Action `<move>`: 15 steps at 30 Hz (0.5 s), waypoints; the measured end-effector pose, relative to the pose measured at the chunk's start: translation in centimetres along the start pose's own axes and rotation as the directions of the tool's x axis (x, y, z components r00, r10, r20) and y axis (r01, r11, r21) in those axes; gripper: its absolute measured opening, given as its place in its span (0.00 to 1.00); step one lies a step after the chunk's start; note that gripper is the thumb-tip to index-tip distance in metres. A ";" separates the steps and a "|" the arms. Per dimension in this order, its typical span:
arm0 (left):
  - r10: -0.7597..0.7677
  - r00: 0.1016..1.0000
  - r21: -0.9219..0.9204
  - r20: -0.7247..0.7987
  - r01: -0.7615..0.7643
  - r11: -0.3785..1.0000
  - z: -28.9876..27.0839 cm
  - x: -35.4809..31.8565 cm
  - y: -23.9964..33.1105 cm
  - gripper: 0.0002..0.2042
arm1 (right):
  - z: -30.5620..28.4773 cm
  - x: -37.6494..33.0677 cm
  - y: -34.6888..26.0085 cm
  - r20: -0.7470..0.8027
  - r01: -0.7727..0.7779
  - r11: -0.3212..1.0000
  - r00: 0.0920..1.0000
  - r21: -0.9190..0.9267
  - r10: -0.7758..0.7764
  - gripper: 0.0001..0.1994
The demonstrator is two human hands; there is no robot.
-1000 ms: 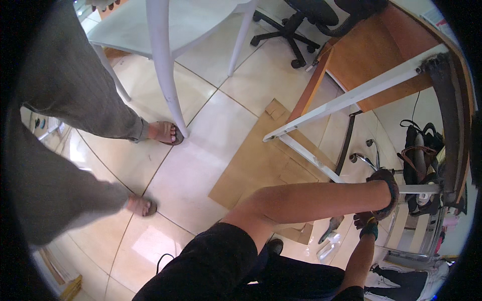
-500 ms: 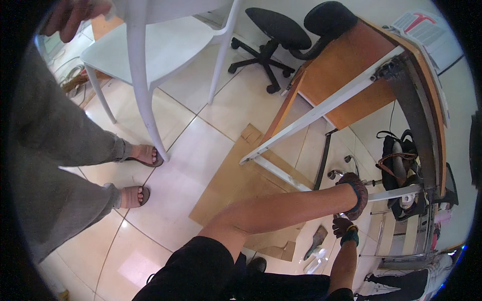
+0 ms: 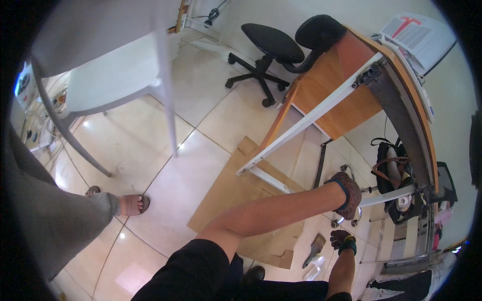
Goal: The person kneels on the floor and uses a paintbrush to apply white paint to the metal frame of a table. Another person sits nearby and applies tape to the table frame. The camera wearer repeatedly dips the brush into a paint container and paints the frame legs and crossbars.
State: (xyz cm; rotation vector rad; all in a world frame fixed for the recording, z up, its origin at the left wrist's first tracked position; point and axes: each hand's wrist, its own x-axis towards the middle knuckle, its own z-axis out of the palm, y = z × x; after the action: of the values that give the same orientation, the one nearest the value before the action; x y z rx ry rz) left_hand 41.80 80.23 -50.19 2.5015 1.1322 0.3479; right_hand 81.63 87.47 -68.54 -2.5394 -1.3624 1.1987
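Note:
My left hand, in a dark brown knitted glove with a blue-green cuff, reaches out to the right in front of the lower white bar of a desk's metal frame. It looks closed, its fingertips turned away, so what they hold is hidden. Lower and nearer, my right hand wears a similar glove with a green and yellow cuff. Its fingers are loosely bent and apart, with nothing visible in them. Beside it on the floor lie a flat brownish-grey, elongated thing and a clear plastic item.
A flattened cardboard sheet lies under the desk's frame. A black swivel chair stands behind. At left, a person in grey trousers is beside a white plastic chair. A black bag hangs by the desk.
My right hand has dropped lower, away from my left. My left hand has shifted slightly left in the picture. The person at left has stepped, and the white chair has moved and turned.

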 end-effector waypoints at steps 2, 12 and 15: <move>0.008 0.999 0.025 -0.047 -0.007 1.000 0.3 0.0 -0.2 0.18 | 0.0 0.2 -0.3 -0.003 0.005 1.000 1.000 -0.004 -0.005 0.09; -0.054 0.999 0.051 -0.005 0.054 0.997 0.8 0.7 -0.3 0.18 | -0.5 2.3 0.6 0.069 -0.059 0.997 0.996 0.042 0.056 0.10; -0.005 0.998 0.043 -0.057 0.007 0.999 0.7 0.3 -0.3 0.19 | -0.6 2.5 0.6 0.075 -0.141 0.988 0.988 0.068 0.136 0.10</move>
State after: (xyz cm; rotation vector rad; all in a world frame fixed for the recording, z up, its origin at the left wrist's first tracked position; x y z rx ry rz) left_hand 42.07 80.48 -50.92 2.5401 1.1810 0.3986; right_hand 83.21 89.14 -69.90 -2.6025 -1.1467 1.3452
